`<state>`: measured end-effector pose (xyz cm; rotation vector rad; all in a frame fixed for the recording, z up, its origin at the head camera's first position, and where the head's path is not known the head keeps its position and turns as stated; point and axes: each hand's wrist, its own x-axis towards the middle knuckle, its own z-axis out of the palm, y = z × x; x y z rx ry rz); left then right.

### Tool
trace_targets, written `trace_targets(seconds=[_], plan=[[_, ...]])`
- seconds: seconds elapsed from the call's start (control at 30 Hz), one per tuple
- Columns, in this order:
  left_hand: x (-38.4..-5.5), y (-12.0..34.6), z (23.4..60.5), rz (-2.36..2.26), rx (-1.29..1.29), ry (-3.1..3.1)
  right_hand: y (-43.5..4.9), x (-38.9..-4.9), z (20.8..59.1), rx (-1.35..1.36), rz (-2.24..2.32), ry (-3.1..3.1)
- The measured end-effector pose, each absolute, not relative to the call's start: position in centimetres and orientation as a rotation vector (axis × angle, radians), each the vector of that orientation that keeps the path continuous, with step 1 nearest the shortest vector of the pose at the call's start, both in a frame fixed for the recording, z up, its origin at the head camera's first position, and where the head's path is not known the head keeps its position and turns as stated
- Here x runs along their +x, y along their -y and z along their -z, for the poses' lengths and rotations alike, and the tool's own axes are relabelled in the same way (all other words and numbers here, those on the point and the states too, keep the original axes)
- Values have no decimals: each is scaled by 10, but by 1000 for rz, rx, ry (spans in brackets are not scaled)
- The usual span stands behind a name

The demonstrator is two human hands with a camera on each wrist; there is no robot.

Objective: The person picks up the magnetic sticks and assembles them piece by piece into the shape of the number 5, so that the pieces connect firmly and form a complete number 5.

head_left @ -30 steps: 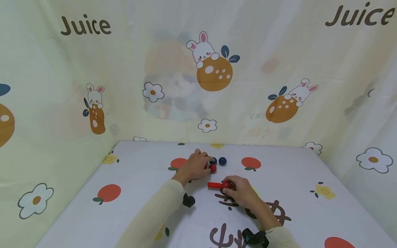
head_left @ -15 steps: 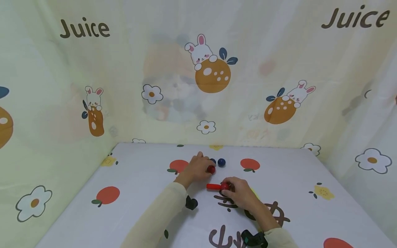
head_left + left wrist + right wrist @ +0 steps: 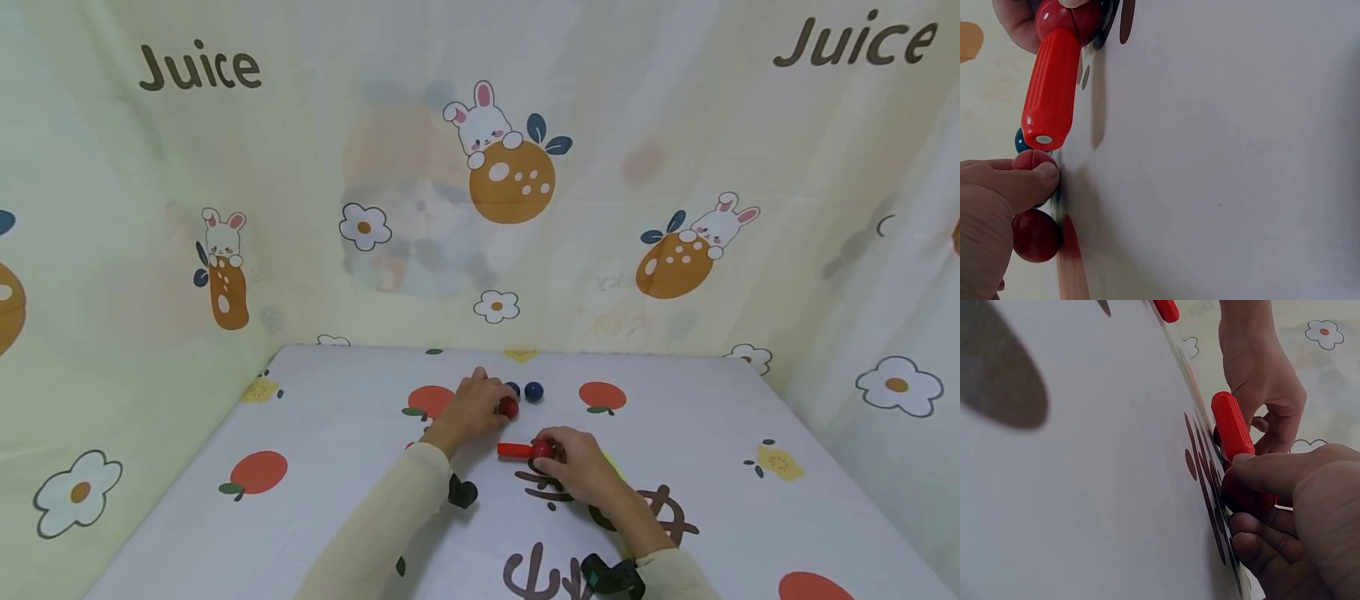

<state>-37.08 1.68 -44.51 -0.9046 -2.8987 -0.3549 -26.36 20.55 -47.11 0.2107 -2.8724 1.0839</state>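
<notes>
In the head view my left hand (image 3: pixel 472 408) reaches to the far middle of the table and pinches a red ball (image 3: pixel 1034 160) between thumb and fingers. A second red ball (image 3: pixel 1036 235) lies under that hand, close to the first. Two blue balls, one (image 3: pixel 533 392) in full sight and one (image 3: pixel 513 388) partly behind the fingers, lie just beyond. Nearer, my right hand (image 3: pixel 581 467) grips another red ball (image 3: pixel 542 449) with thumb and fingers. From this ball a ribbed red rod (image 3: pixel 513 451) points left, its free end showing a small pale hole (image 3: pixel 1044 139).
At the top of the right wrist view is the end of another red rod (image 3: pixel 1166 309). The white tablecloth (image 3: pixel 337 467) has printed fruit and lettering. A patterned curtain (image 3: pixel 420 317) stands behind the table. Each wrist carries a black device (image 3: pixel 613 577).
My left hand has shifted right onto the red ball and its fingers have come together on it. The right hand keeps its grip on the ball with the rod, nearly still.
</notes>
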Motion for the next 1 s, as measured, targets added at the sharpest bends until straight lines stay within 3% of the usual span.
trace_targets(seconds=[1.0], plan=[[-359,-4,429,877,-898,2851,-205,-263,470,225,-1063,2872]])
